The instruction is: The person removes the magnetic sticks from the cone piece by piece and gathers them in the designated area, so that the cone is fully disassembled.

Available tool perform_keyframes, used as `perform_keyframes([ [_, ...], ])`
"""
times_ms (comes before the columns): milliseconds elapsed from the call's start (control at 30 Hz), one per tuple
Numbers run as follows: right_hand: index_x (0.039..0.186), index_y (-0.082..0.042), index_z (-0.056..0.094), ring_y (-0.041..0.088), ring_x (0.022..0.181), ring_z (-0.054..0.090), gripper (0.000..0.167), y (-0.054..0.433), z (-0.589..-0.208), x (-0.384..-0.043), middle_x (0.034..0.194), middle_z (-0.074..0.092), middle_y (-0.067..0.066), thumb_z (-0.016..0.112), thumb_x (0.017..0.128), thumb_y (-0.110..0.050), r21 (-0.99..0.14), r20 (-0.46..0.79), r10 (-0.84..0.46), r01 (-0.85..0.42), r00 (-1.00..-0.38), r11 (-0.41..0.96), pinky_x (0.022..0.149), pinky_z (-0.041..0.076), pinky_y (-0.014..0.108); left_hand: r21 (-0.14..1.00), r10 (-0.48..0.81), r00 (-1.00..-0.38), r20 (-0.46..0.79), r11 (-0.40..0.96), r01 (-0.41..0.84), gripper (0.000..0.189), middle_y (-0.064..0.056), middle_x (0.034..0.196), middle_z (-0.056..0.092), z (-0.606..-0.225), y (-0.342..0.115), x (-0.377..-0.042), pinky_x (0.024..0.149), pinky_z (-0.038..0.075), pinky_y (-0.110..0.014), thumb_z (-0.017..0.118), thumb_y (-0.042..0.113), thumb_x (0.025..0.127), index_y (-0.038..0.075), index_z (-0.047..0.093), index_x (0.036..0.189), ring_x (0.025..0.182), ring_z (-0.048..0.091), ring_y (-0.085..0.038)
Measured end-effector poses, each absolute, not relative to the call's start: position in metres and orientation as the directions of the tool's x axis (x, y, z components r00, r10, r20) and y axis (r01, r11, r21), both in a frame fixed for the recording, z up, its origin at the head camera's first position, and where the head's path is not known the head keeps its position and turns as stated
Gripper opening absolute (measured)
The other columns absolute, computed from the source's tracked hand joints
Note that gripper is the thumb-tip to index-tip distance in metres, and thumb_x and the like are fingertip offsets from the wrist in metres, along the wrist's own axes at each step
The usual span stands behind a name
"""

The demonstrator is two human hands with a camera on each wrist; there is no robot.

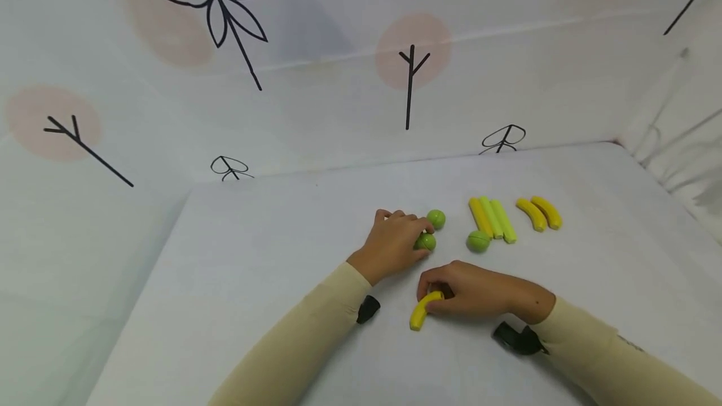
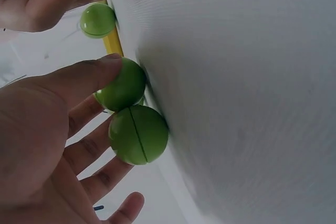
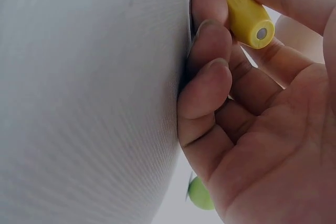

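My left hand [image 1: 395,243] curls around green balls near the middle of the white table. In the left wrist view, the thumb tip presses one green ball [image 2: 123,85]. A second seamed green ball [image 2: 139,135] touches it, in front of the other fingers. Closer to me, my right hand [image 1: 474,290] pinches a small yellow toy banana [image 1: 424,312] between thumb and forefinger. The banana's cut end [image 3: 262,33] shows a grey round spot in the right wrist view. That hand's remaining fingers [image 3: 207,87] are bent against the tabletop.
Just beyond my left hand lies a green ball [image 1: 436,218], and another green ball [image 1: 478,241] sits to the right. Behind it are a yellow stick [image 1: 481,218] and two light-green sticks [image 1: 497,219]. Two toy bananas [image 1: 538,213] lie farther right. A patterned cloth wall [image 1: 338,111] closes the back.
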State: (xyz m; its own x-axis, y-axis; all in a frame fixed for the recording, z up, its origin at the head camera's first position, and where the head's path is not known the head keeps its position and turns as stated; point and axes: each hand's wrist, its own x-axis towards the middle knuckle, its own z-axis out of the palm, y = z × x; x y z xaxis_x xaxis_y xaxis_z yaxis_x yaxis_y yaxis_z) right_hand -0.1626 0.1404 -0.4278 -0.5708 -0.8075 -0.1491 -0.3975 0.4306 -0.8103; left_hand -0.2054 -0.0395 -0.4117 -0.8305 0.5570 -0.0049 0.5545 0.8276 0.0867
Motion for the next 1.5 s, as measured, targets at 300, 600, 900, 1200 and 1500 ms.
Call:
perform_keyframes([
  [300,0.099,-0.022,0.068,-0.002,0.067,0.048,0.004,0.135,-0.433,-0.164,0.078,0.059,-0.015,0.068,0.096,-0.025,-0.799,-0.137,-0.805,-0.416,-0.577,0.434,0.063,0.044,0.018,0.111,0.55,-0.835,-0.014,0.831,0.545,0.037,0.007,0.121,0.069,-0.418,-0.043,-0.208,0.096,0.043,-0.044,0.07,0.041,0.093,0.027,0.063,0.127,0.108,0.063,-0.014],
  [600,0.102,-0.024,0.067,0.0,0.067,0.051,0.008,0.138,-0.424,-0.166,0.079,0.061,-0.014,0.068,0.095,-0.027,-0.784,-0.148,-0.791,-0.418,-0.594,0.46,0.064,0.046,0.019,0.178,0.51,-0.857,0.076,0.838,0.515,0.044,0.007,0.13,0.065,-0.407,-0.055,-0.198,0.112,0.03,-0.055,0.07,0.049,0.091,0.031,0.061,0.13,0.124,0.057,-0.017],
  [900,0.107,-0.018,0.064,0.006,0.07,0.055,0.014,0.177,-0.38,-0.172,0.085,0.064,-0.006,0.07,0.094,-0.02,-0.666,0.179,-0.505,-0.482,-0.844,0.569,0.062,0.048,0.022,0.283,0.449,-0.866,0.218,0.821,0.497,0.031,0.007,0.122,0.068,-0.395,-0.087,-0.175,0.113,0.03,-0.054,0.065,0.039,0.096,0.026,0.065,0.125,0.118,0.06,-0.016],
  [1200,0.121,-0.002,0.056,0.035,0.086,0.062,0.031,0.251,-0.383,-0.212,0.113,0.066,0.03,0.063,0.097,-0.019,-0.62,0.217,-0.02,-0.153,-0.976,0.769,0.054,0.046,0.022,0.273,0.416,-0.875,0.249,0.836,0.475,0.022,0.006,0.111,0.072,-0.403,-0.104,-0.169,0.102,0.039,-0.046,0.067,0.033,0.096,0.025,0.07,0.115,0.11,0.065,-0.018],
  [1500,0.125,0.011,0.048,0.051,0.103,0.053,0.047,0.316,-0.408,-0.233,0.122,0.053,0.039,0.056,0.1,-0.028,-0.575,0.08,0.184,0.106,-0.98,0.811,0.061,0.043,0.031,0.274,0.423,-0.862,0.278,0.826,0.493,0.019,0.006,0.107,0.073,-0.405,-0.104,-0.174,0.099,0.041,-0.047,0.067,0.03,0.095,0.023,0.072,0.112,0.104,0.066,-0.017],
])
